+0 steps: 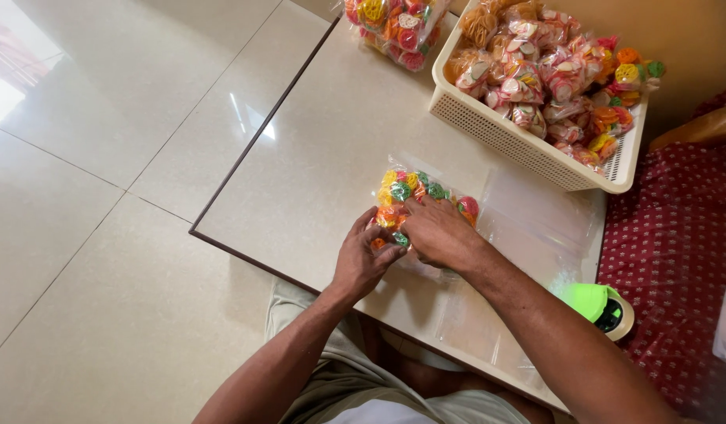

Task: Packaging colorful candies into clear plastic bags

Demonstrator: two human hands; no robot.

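A clear plastic bag of colourful wheel-shaped snacks (414, 192) lies on a low cream table (331, 149). My left hand (367, 255) grips the bag's near left end, fingers curled over it. Over the near right part of the bag, my right hand (437, 232) presses down with fingers bent, partly hiding it. Both hands touch each other at the bag.
A cream perforated basket (520, 141) full of similar filled snack bags stands at the table's far right. Another filled bag (398, 27) lies at the far edge. Empty clear bags (535, 216) lie to the right. A green tape dispenser (602, 306) sits on red dotted cloth (677, 251).
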